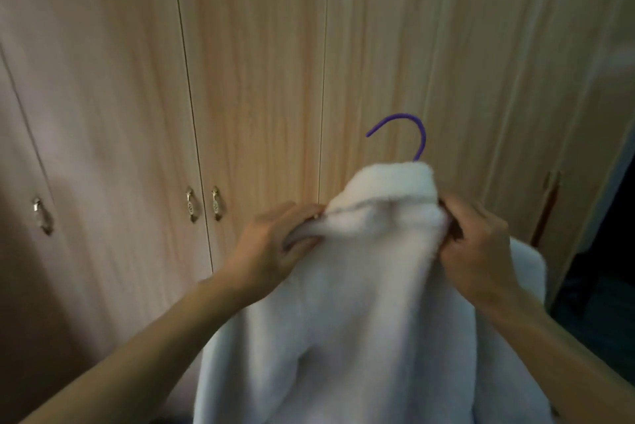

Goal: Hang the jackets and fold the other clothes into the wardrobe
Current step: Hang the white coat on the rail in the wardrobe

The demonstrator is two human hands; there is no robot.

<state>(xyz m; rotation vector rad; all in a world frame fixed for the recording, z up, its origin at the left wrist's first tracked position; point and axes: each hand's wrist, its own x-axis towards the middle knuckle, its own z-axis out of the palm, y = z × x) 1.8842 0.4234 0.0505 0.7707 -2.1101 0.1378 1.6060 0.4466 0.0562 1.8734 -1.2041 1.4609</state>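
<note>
A fluffy white jacket point(360, 303) hangs in front of me on a hanger whose purple hook point(409, 129) sticks up above the collar. My left hand point(275, 245) grips the jacket's left shoulder, fingers curled round the fabric edge. My right hand point(477, 241) grips the right shoulder near the collar. The rest of the hanger is hidden inside the jacket. Behind it stands the light wooden wardrobe point(257, 62), its doors closed.
Metal handles point(202, 205) sit on the middle wardrobe doors and another handle point(42, 215) at the far left. At the right a wardrobe door point(584, 148) stands angled outward, with a dark gap and floor beyond it.
</note>
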